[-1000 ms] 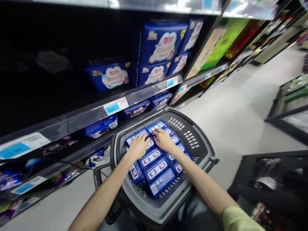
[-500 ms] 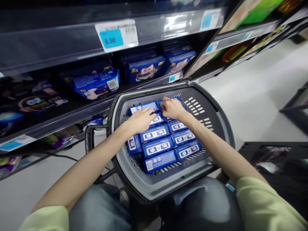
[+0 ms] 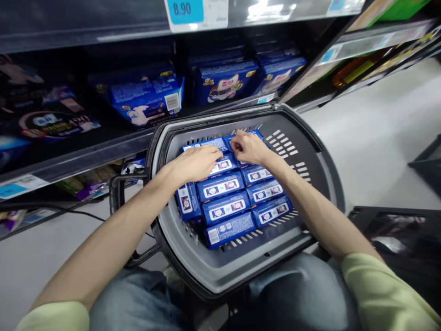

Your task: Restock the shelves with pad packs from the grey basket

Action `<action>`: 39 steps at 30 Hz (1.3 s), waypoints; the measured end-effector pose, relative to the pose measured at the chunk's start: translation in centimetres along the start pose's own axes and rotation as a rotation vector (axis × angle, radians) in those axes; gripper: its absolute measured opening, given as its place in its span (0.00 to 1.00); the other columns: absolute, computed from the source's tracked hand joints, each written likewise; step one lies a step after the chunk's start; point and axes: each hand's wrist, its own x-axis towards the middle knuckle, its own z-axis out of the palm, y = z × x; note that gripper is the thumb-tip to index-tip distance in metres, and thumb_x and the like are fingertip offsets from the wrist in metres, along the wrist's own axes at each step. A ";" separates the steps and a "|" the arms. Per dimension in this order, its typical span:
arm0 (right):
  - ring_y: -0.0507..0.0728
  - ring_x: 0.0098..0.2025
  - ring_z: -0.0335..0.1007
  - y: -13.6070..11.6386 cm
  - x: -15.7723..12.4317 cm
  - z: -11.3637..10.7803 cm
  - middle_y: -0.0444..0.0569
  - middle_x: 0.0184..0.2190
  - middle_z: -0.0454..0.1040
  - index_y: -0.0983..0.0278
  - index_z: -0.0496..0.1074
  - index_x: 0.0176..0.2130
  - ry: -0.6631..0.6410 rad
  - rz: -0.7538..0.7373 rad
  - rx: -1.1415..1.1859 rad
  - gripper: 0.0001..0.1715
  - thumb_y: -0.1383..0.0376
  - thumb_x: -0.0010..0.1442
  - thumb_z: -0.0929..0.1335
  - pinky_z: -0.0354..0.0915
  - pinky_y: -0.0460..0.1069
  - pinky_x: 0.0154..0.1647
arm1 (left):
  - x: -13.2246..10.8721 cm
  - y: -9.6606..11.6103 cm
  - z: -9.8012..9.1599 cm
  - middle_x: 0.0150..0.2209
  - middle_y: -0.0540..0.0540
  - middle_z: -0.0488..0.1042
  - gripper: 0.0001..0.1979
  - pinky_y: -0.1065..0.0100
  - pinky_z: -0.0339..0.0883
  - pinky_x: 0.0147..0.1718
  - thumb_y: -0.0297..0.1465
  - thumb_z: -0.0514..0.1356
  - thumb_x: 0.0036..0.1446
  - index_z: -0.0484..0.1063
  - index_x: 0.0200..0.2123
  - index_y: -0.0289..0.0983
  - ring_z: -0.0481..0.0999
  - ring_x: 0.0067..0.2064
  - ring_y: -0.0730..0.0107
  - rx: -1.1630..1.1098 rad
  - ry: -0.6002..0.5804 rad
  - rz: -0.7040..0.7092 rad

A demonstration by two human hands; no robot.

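A grey shopping basket [image 3: 332, 179] stands before my knees, with several blue sanitary pad packs [image 3: 225, 208] set in rows inside it. My left hand [image 3: 200, 162] lies across the far left packs, palm down, its fingers stretched out and touching their tops. Over the far middle of the rows, my right hand [image 3: 250, 146] is closed, fingers curled against a blue pack [image 3: 255, 134] at the back. What sits between those fingertips, if anything, is hidden. One pack [image 3: 188, 201] stands turned crosswise along the basket's left side.
A dark shelf [image 3: 86, 156] runs just beyond the basket, holding larger blue packs [image 3: 225, 82]. A price label [image 3: 198, 14] hangs on the shelf edge above. The basket's black handle [image 3: 117, 195] sticks out at left. A dark crate [image 3: 396, 239] stands at the lower right.
The view has shifted, so the shelf sits higher in it and further right. My left hand has slid slightly left over the packs; my right hand remains at the back pack.
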 end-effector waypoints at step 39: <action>0.60 0.40 0.80 7.1 1.0 -3.3 0.51 0.41 0.83 0.68 0.73 0.58 -0.092 0.019 0.102 0.34 0.69 0.52 0.72 0.71 0.51 0.46 | -5.3 0.8 -0.5 0.43 0.43 0.78 0.14 0.64 0.72 0.44 0.28 0.49 0.66 0.74 0.44 0.37 0.79 0.45 0.60 0.160 0.028 -0.213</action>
